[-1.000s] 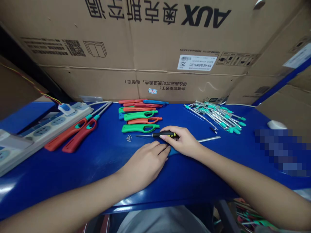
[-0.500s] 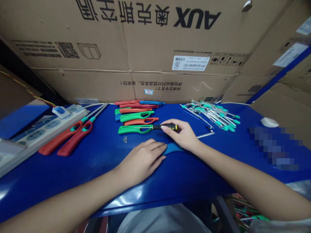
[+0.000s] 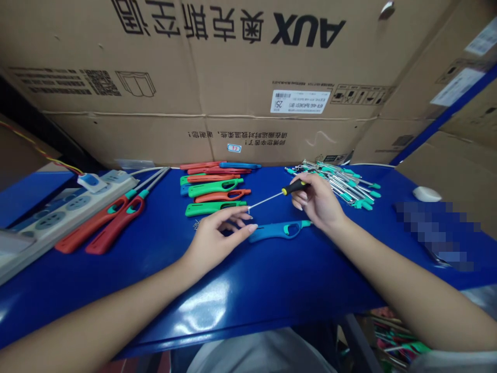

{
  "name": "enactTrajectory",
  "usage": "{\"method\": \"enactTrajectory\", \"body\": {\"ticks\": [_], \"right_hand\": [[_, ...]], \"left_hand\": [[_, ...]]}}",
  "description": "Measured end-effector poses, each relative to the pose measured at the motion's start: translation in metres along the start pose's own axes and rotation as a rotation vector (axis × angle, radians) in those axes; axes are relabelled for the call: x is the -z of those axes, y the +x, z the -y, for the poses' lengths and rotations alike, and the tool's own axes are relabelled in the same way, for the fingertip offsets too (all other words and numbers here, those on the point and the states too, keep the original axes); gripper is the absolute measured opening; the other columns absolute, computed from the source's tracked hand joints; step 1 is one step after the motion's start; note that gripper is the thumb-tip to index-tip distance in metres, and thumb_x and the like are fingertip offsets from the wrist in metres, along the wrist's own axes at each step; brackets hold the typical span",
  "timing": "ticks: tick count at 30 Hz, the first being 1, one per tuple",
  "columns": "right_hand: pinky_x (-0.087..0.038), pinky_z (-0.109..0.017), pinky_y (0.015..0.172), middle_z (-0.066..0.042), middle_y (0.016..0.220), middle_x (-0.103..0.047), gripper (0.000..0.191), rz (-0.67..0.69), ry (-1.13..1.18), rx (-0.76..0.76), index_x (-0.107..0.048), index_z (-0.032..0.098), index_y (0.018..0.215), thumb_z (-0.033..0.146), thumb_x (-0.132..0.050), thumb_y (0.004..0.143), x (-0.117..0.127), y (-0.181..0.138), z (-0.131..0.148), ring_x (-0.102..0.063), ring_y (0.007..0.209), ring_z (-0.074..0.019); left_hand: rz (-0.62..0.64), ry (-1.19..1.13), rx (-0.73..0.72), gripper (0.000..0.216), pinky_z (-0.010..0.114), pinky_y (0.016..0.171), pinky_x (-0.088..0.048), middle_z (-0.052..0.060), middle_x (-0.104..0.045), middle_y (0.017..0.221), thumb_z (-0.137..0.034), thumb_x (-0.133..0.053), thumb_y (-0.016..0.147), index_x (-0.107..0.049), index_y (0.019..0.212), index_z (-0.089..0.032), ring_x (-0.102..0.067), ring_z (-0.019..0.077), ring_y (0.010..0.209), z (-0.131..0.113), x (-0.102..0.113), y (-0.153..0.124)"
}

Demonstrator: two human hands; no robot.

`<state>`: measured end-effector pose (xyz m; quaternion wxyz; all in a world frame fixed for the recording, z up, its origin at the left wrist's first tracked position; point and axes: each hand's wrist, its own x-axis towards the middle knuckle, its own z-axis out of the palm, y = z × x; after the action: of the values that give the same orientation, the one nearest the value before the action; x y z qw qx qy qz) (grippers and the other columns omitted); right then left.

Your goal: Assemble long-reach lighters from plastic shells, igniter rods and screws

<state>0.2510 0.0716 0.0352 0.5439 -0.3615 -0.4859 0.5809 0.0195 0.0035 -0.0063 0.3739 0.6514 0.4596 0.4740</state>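
My right hand [image 3: 320, 202] grips a screwdriver [image 3: 293, 187] by its black and yellow handle. The shaft slants down leftward to the fingertips of my left hand [image 3: 217, 230]. A tiny bit, perhaps a screw, shows at the tip, too small to be sure. My left hand's thumb and fingers are apart, the thumb over the left end of a blue lighter [image 3: 275, 231]. That lighter lies flat on the table, its teal trigger and nozzle end to the right, partly near my right wrist. A few small screws [image 3: 196, 224] lie partly hidden behind my left hand.
Red, green and blue lighter bodies [image 3: 215, 187] lie stacked behind my left hand. Metal tubes with teal ends [image 3: 349, 186] are heaped at back right. Two red long-neck lighters [image 3: 116, 223] lie beside a power strip [image 3: 73, 204]. A cardboard wall [image 3: 233, 77] stands behind the blue table.
The screwdriver has swung from lying nearly level over the lighters to slanting toward my left hand. My left hand has shifted left and opened, uncovering more of the blue lighter.
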Motion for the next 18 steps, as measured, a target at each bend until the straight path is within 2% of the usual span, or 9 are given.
{"method": "enactTrajectory", "body": {"ticks": [5,10,18], "right_hand": [[-0.035,-0.024,0.041,0.009,0.046,-0.038,0.026,0.058,-0.034,0.003,-0.057,0.021,0.067,0.041,-0.071,0.077,-0.0024,-0.0025,-0.0055,-0.034,0.041,-0.0079],[-0.035,-0.025,0.042,0.008,0.045,-0.039,0.024,0.051,-0.015,-0.02,-0.06,0.021,0.066,0.04,-0.07,0.076,-0.0017,-0.0024,-0.0086,-0.034,0.04,-0.0079],[-0.035,-0.025,0.041,0.008,0.042,-0.04,0.023,0.053,-0.064,0.053,-0.062,0.02,0.064,0.038,-0.073,0.075,0.0008,-0.0024,-0.007,-0.034,0.039,-0.0079]], "left_hand": [[0.005,-0.123,-0.019,0.022,0.028,0.07,-0.061,0.007,-0.079,0.093,-0.032,-0.08,0.081,-0.077,0.096,-0.017,-0.072,0.0174,0.078,-0.0044,0.0014,0.0016],[-0.058,-0.088,-0.06,0.014,0.024,0.059,-0.057,0.003,-0.077,0.078,-0.032,-0.078,0.084,-0.077,0.086,-0.018,-0.068,0.014,0.064,-0.0076,0.0022,-0.0012],[-0.063,0.059,-0.167,0.009,0.028,0.071,-0.061,0.003,-0.08,0.082,-0.029,-0.08,0.083,-0.08,0.081,-0.02,-0.072,0.0166,0.07,-0.009,0.0047,-0.0011]]}}
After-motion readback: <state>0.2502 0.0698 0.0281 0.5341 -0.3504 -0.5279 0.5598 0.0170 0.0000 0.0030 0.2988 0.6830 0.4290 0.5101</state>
